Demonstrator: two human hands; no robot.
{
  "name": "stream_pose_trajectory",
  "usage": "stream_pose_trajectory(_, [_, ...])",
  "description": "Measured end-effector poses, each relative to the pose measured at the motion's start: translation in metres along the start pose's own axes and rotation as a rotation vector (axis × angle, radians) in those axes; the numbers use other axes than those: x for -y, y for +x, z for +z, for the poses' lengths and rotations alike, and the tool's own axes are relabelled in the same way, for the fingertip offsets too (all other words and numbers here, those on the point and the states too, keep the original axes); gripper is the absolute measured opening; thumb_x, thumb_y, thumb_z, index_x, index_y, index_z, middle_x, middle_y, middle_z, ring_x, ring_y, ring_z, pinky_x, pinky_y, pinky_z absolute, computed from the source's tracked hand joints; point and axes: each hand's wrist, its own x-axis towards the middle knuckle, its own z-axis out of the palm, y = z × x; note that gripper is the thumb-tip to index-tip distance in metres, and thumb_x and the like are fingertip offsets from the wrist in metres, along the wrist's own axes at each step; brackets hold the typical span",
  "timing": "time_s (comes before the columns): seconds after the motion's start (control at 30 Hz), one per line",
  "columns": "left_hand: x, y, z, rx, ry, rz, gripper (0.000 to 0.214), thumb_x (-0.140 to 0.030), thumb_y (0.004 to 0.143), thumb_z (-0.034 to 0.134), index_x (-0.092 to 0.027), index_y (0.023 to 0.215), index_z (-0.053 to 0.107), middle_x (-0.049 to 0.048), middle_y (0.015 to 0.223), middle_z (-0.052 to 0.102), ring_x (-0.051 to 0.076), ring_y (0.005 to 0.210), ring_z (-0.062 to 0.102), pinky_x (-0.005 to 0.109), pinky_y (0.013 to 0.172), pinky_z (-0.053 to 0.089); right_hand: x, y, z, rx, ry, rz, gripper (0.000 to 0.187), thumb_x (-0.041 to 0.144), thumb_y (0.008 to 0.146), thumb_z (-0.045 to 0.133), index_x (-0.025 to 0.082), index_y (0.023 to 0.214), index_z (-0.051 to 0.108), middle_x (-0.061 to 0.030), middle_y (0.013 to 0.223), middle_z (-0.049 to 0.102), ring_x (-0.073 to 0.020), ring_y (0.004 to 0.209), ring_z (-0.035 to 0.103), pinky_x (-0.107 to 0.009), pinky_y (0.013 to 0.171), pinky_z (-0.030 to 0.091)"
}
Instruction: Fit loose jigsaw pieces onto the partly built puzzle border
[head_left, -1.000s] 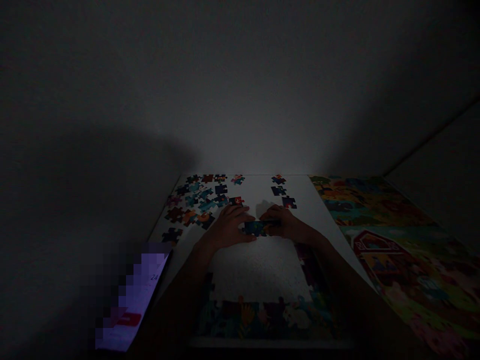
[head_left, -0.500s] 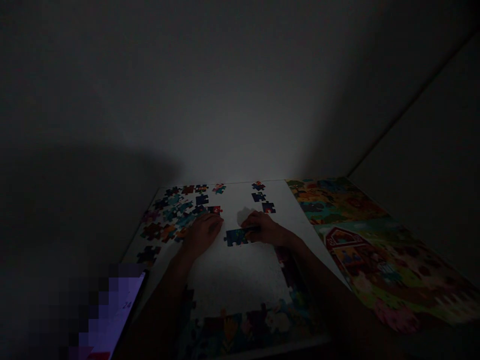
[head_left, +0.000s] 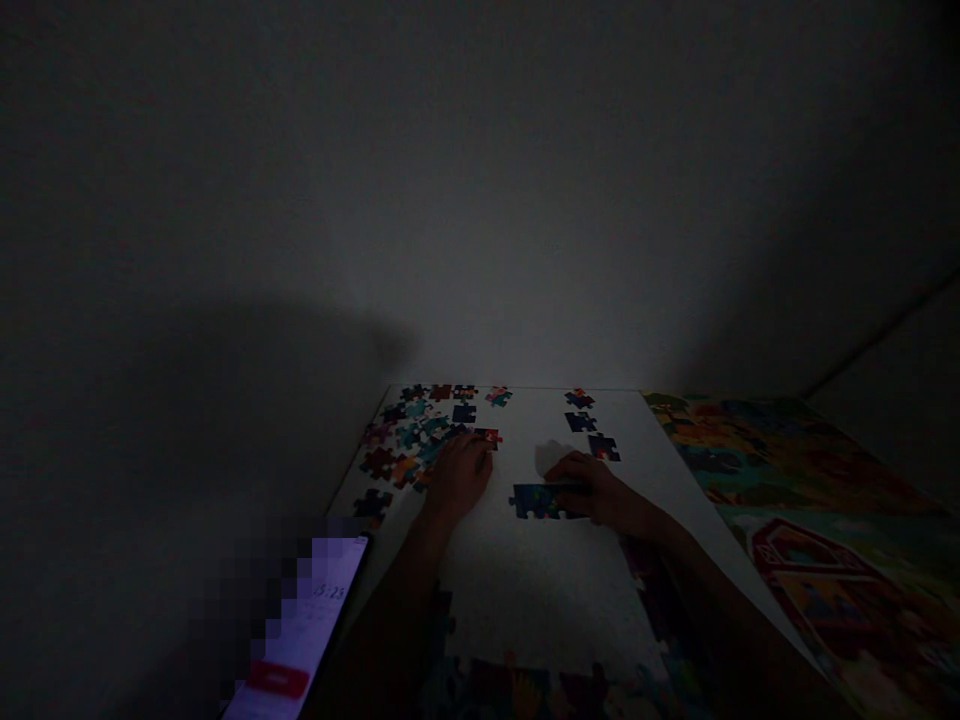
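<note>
The scene is very dark. My left hand (head_left: pixel 459 478) lies on the white board (head_left: pixel 540 580) at the edge of a cluster of loose puzzle pieces (head_left: pixel 420 432); its fingers are too dim to read. My right hand (head_left: pixel 592 488) rests its fingers on the right end of a joined blue puzzle piece (head_left: pixel 535 500) lying flat on the board. A joined strip of puzzle (head_left: pixel 525 690) runs along the board's near edge.
Three loose dark pieces (head_left: pixel 589 422) lie beyond my right hand. A finished colourful picture with a red barn (head_left: pixel 817 540) lies to the right. A lit phone screen (head_left: pixel 300 640) sits at the lower left. A bare wall stands behind the board.
My left hand let go of the blue piece and moved left to the loose pieces. My right hand stayed on the blue piece. The camera view shifted.
</note>
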Motion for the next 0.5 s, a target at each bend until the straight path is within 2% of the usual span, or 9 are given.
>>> stream_pose_trajectory(0.2, [0.001, -0.003, 0.004, -0.004, 0.092, -0.145, 0.037, -0.026, 0.093, 0.051, -0.019, 0.129, 0.059, 0.0131, 0.142, 0.053, 0.028, 0.133, 0.047, 0.048, 0.114, 0.035, -0.006, 0.003, 0.002, 0.009, -0.046, 0.002, 0.024, 0.034, 0.084, 0.064, 0.021, 0.104, 0.069, -0.0094, 0.105, 0.065, -0.0263, 0.1, 0.062, -0.043, 0.089, 0.05])
stream_pose_trajectory(0.33, [0.0, -0.004, 0.007, -0.006, 0.145, -0.206, 0.044, -0.031, 0.094, 0.051, -0.016, 0.135, 0.055, 0.0149, 0.147, 0.048, 0.03, 0.139, 0.041, 0.051, 0.119, 0.025, -0.014, 0.005, 0.005, 0.011, -0.049, -0.025, 0.027, 0.037, 0.084, 0.063, 0.019, 0.104, 0.069, -0.0104, 0.104, 0.066, -0.0265, 0.098, 0.062, -0.042, 0.086, 0.05])
stream_pose_trajectory(0.5, [0.002, -0.005, 0.007, 0.0, 0.195, -0.247, 0.047, -0.036, 0.095, 0.048, -0.016, 0.137, 0.053, 0.0157, 0.15, 0.045, 0.032, 0.142, 0.037, 0.052, 0.119, 0.024, -0.017, 0.006, 0.007, 0.004, -0.062, -0.024, 0.025, 0.037, 0.085, 0.061, 0.02, 0.101, 0.069, -0.0101, 0.102, 0.066, -0.0267, 0.097, 0.062, -0.042, 0.085, 0.05])
